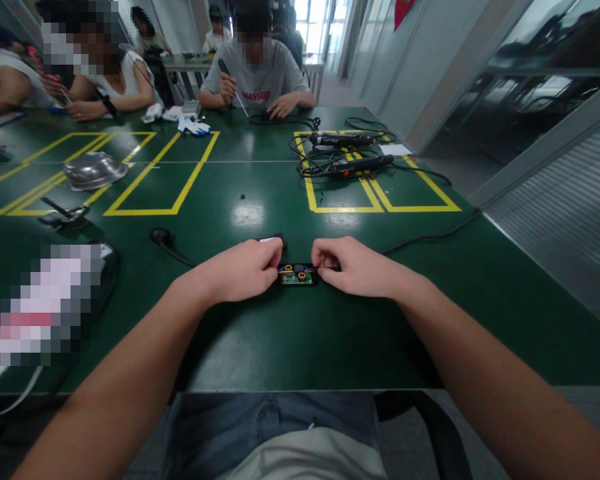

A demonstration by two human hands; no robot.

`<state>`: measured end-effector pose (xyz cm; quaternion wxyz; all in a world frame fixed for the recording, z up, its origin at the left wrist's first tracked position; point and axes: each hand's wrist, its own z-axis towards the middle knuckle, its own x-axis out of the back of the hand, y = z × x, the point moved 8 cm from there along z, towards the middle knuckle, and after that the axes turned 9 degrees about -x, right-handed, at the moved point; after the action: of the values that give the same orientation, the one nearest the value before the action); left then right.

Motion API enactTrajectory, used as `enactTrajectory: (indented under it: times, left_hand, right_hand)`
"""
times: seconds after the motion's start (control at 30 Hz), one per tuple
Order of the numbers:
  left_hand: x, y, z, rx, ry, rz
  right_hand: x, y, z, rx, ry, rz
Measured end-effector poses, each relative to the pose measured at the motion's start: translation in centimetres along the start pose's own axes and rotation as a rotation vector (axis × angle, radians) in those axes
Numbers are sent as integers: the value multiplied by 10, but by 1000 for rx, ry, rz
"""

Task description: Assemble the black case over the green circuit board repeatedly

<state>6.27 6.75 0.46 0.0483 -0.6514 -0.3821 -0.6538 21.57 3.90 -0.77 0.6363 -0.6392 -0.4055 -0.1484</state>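
Note:
A small green circuit board point(297, 276) with copper-coloured coils sits in an open black housing on the table, right between my hands. At its left end, my left hand point(245, 268) is closed in a pinch; the fingers cover what they grip. A black cable with a round plug point(161, 236) runs under that hand. My right hand point(357, 268) has its fingers curled and pinched on a dark cable end at the board's right side. From behind it a black cable point(425, 237) leads off to the right. Just behind my left fingers lies a black cover piece point(279, 237), partly hidden.
Black corded tools point(350, 163) lie coiled in yellow-taped boxes at the back right. On the left are a metal bowl point(94, 171), a metal part point(66, 213) and a blurred pale object point(45, 300). White gloves point(194, 127) lie farther back. Several people work around the tables.

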Motion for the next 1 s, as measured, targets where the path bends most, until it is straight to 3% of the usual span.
enactTrajectory:
  times: [0.57,1.0]
  left_hand:
    - [9,-7,-2,-26,20,12]
    - [8,3,-5,-117,22,174]
  right_hand:
    - [9,9,4,-13,1,-29]
    - [10,4,0,9,16,-92]
